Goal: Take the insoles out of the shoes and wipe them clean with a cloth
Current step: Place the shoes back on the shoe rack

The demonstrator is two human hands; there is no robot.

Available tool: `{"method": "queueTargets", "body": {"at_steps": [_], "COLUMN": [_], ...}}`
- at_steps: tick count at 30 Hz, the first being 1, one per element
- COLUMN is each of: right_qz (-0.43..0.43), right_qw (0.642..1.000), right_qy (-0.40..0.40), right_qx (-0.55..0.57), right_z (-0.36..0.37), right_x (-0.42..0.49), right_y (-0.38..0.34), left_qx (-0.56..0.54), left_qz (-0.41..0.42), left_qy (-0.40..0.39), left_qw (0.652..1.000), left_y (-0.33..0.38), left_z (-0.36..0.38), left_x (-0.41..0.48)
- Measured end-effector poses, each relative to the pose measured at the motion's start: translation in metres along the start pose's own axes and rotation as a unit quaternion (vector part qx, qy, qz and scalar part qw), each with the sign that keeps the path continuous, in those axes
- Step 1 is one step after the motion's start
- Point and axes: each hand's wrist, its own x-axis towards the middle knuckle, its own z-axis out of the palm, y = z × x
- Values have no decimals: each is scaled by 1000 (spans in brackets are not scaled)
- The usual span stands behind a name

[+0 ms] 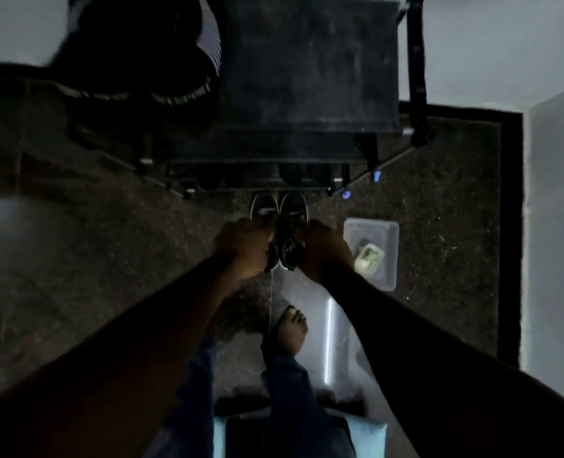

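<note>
- Left hand (pixel 241 247): clenched round the outer side of the left shoe (pixel 264 206), fingers curled over its edge, knuckles up.
- Right hand (pixel 323 249): likewise grasping, wrapped round the outer side of the right shoe (pixel 293 206) near its heel end.
- Both shoes: dark with white soles, pressed side by side between the two hands, toes pointing away from the wrists and poking out just beyond the knuckles.
- Cannot tell in the dim light whether lifted or resting on the floor (pixel 108 242); insides of the shoes too dark to make out any insole.
- Just beyond the toes, further out from both hands: a dark shoe rack (pixel 307 94), with more dark footwear dimly visible on its low shelf.
- Just to the outer side of the right hand: a clear plastic container (pixel 389 233) on the floor, holding a pale greenish lump (pixel 369 257), too blurred to identify.
- Behind the hands, back toward the body and between the forearms: a bare foot (pixel 292 328) flat on the floor, with blue trouser legs nearer still.
- Nearest the body, well behind both hands: a light blue stool (pixel 219 434) edge.
</note>
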Motion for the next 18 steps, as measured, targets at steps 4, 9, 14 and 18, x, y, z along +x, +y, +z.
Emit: {"method": "queueTargets", "body": {"at_steps": [4, 9, 14, 18], "right_qz": [0, 27, 68, 84], "right_qw": [998, 995, 985, 987], "right_qy": [-68, -99, -159, -134], "right_qx": [-7, 0, -18, -31], "right_z": [66, 153, 236, 289], "right_x": [20, 50, 90, 121], "right_y": [33, 72, 111, 129], "left_qx": [-17, 15, 7, 11], "left_qz": [-40, -78, -98, -127], "left_qy": [-35, -104, -159, -170], "left_qw": [998, 991, 982, 977], "left_y": [8, 3, -19, -32], "left_z": [75, 165, 245, 253], "left_x": [25, 66, 108, 117]}}
